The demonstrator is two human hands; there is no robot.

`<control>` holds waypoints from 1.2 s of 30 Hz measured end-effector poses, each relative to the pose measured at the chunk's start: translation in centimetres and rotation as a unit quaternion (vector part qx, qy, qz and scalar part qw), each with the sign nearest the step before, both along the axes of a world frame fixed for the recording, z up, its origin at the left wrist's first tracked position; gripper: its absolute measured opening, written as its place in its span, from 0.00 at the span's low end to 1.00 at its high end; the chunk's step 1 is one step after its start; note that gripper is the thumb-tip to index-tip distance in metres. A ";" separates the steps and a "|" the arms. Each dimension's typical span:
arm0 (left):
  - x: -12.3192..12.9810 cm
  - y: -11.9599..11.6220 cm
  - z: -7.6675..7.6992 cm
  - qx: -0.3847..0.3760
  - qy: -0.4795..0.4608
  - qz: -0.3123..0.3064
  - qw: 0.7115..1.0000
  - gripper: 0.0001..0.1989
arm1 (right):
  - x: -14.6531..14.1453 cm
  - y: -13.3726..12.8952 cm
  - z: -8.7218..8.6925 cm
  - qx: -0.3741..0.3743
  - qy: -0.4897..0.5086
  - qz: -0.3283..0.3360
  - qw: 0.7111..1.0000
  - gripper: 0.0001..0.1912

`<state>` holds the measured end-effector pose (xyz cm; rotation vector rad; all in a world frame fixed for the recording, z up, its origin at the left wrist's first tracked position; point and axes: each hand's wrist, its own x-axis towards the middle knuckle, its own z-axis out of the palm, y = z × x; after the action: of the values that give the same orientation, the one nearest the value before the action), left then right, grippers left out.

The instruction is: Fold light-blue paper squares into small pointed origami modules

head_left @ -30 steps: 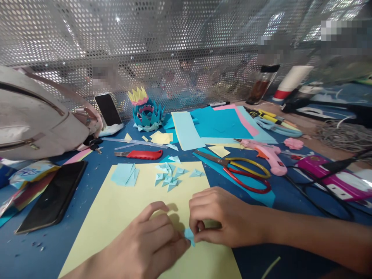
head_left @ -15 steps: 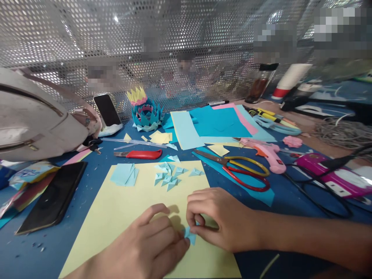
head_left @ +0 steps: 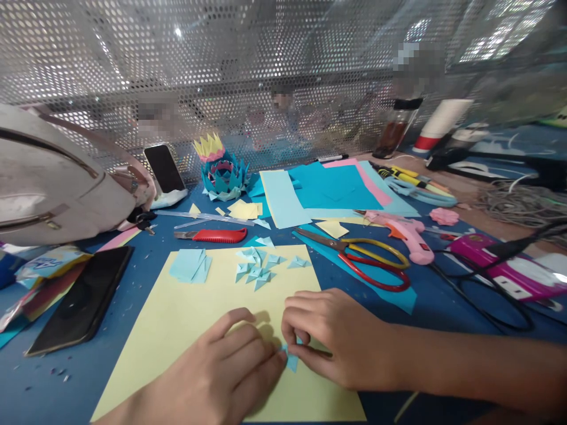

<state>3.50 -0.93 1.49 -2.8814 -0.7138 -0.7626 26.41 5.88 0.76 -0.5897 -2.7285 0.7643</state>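
Observation:
Low on the pale yellow sheet (head_left: 155,342), a small light-blue piece of folded paper (head_left: 292,361) is partly covered by my fingers. My left hand (head_left: 234,360) pinches its left side, fingers curled. From the right, my right hand (head_left: 323,336) grips the upper edge of the same piece between thumb and forefinger. Farther up the sheet lies a cluster of small pointed light-blue folded papers (head_left: 257,274). Left of them rests a stack of flat light-blue squares (head_left: 191,265).
Beyond the sheet lie a red utility knife (head_left: 219,235), scissors (head_left: 354,254), a pink glue gun (head_left: 405,233) and coloured paper (head_left: 336,186). A blue paper lotus (head_left: 225,177) stands behind. At left are a phone (head_left: 84,301) and a backpack (head_left: 57,177); a magenta power strip (head_left: 500,265) is at right.
My right hand has shifted slightly left and its fingers cover more of the folded paper. My left hand stays almost in place, still pinching it.

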 end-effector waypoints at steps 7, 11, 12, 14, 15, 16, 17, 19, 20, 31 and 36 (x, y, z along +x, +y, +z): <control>0.1 0.0 -0.3 0.012 -0.001 0.016 1.000 0.12 | 0.1 0.1 0.0 -0.012 -0.012 0.000 1.000 0.03; 0.0 -0.3 -0.3 0.029 0.013 0.020 0.999 0.11 | 0.1 0.0 0.0 -0.008 -0.009 0.004 1.000 0.03; -0.1 -0.4 -0.3 0.035 0.021 0.023 0.999 0.11 | 0.0 0.0 0.0 -0.006 -0.006 0.003 1.000 0.03; -0.1 -0.7 -0.2 0.046 0.053 0.028 0.997 0.12 | 0.0 0.1 0.0 -0.004 0.003 0.005 1.000 0.02; 0.0 -0.8 -0.1 0.052 0.075 0.028 0.995 0.12 | 0.0 0.2 0.0 -0.006 0.007 0.006 1.000 0.02; 0.0 -0.9 0.0 0.060 0.097 0.030 0.993 0.12 | 0.1 0.4 0.0 -0.010 0.015 0.011 1.000 0.02; 0.0 -1.0 0.1 0.068 0.113 0.030 0.991 0.12 | 0.2 0.7 -0.1 -0.014 0.028 0.025 0.999 0.02; 0.1 -1.1 0.2 0.083 0.126 0.033 0.988 0.12 | 0.5 1.3 -0.2 -0.007 0.059 0.077 0.995 0.04; 0.1 -1.1 0.3 0.088 0.126 0.036 0.987 0.12 | 0.7 1.6 -0.3 0.013 0.074 0.114 0.991 0.07; -0.4 -0.9 -0.4 0.059 0.071 0.040 0.995 0.14 | 0.9 2.7 0.4 0.127 0.062 0.198 0.970 0.24; -0.1 -1.0 -0.6 0.025 0.055 0.058 0.996 0.15 | 0.9 2.9 -0.3 0.146 0.102 0.193 0.965 0.24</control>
<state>3.43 -1.96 0.86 -2.7824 -0.8281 -0.5939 27.32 8.83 0.43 0.0853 -2.7132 0.4507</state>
